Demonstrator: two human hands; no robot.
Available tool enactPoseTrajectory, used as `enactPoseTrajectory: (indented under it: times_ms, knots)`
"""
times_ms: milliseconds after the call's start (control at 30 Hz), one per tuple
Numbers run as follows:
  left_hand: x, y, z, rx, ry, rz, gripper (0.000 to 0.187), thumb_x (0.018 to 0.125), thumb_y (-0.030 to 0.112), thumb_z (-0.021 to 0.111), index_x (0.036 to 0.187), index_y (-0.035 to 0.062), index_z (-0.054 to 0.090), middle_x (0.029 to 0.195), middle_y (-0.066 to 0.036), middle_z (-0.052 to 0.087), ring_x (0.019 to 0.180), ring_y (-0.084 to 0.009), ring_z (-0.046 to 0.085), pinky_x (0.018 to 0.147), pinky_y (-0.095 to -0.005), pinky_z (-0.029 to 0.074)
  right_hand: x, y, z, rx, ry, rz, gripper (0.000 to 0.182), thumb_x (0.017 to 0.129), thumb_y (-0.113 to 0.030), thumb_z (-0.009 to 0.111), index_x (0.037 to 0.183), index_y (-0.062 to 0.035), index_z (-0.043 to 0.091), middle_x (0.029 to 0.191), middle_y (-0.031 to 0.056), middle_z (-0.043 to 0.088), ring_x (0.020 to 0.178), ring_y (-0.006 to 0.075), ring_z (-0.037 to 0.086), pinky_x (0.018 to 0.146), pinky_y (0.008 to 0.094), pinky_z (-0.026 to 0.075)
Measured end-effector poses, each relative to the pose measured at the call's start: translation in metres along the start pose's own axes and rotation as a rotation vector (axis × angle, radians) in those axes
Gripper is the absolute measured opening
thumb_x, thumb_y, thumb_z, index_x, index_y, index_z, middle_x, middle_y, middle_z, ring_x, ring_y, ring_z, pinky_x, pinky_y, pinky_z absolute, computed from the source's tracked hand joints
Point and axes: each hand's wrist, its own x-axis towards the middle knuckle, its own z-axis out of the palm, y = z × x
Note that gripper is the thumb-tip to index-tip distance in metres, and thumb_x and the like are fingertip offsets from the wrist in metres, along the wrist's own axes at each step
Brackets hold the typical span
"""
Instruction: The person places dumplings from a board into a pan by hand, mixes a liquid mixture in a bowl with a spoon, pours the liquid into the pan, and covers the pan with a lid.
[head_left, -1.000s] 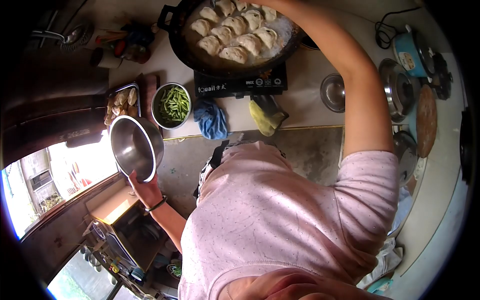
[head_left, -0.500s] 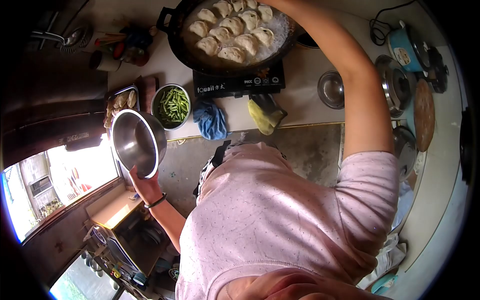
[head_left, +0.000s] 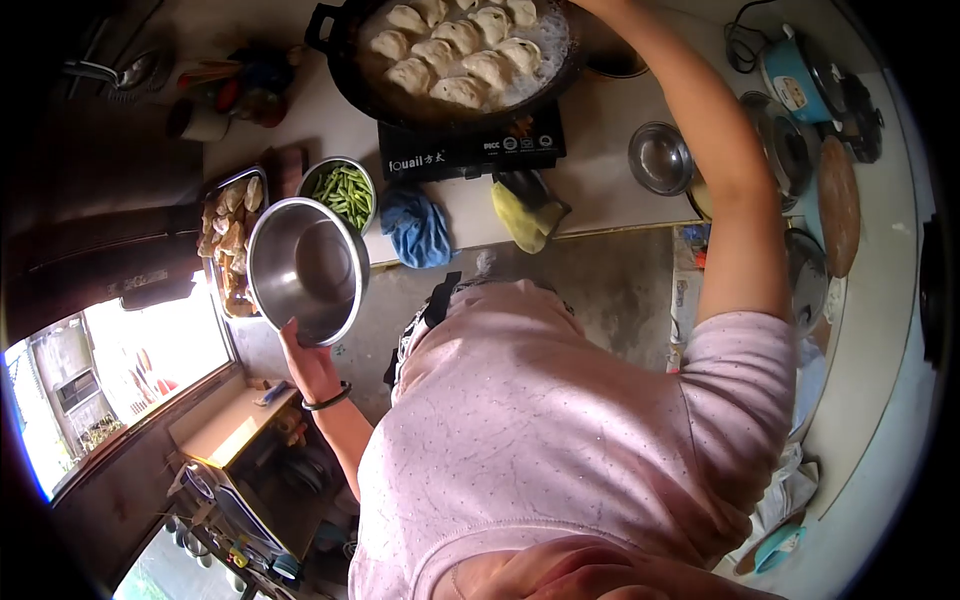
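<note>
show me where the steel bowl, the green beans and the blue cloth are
steel bowl [head_left: 305, 268]: head view, on its shiny inside, held by the left hand [head_left: 312, 368].
green beans [head_left: 344, 190]: head view, middle of the pile in its small bowl.
blue cloth [head_left: 415, 228]: head view, centre of the crumpled cloth by the cooker.

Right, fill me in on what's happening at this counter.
A person in a pink top is cooking. Their left hand holds an empty steel bowl by its rim, out in front of the counter. Their right arm reaches past a black wok of dumplings on an induction cooker; that hand is out of view. A bowl of green beans sits nearby.
</note>
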Motion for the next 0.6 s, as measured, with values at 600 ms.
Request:
enactPoseTrajectory:
  times_ms: [600]
  knots:
    - [-0.055, -0.227, 0.191, 0.342, -1.018, -0.441, 0.026, 0.091, 0.015, 0.050, 0.108, -0.0036, 0.044, 0.082, -0.013, 0.066, 0.062, -0.0252, 0.069, 0.042, -0.0243, 0.043, -0.367, -0.240, -0.198, 0.623, 0.430, 1.332, 0.030, 0.094, -0.028, 0.057, 0.102, -0.0010, 0.067, 0.065, -0.0008, 0.054, 0.054, 0.0049, 0.043, 0.050, 0.0200, 0.030]
